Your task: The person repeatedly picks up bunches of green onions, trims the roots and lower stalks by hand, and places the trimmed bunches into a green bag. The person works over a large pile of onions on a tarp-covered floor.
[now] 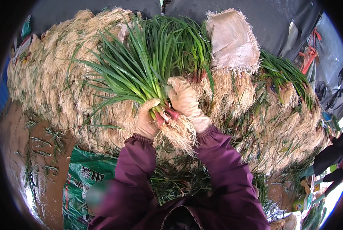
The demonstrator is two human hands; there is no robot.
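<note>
My left hand (147, 118), in a pale glove, grips a bunch of green onions (163, 113) near its reddish bulbs, thumb across the stalks. The long green leaves fan to the upper left and the pale roots hang to the lower right. Against the right side of the same bunch is my right hand (183, 100), gloved too, its fingers curled; whether they close on any stalks is hidden. Just beyond stand more green onions (193, 46), roots towards me. A pale woven cloth (231, 40) covers part of the heap to their right.
A wide heap of rooty bundles (53, 72) stretches across both sides. Dark sheeting (185, 11) lies behind it. A green printed plastic bag (88, 169) is at lower left, by wet brown ground (50, 184) with leaf scraps. At far right, another person's dark sleeve (332, 155) shows near a small tub (302, 202).
</note>
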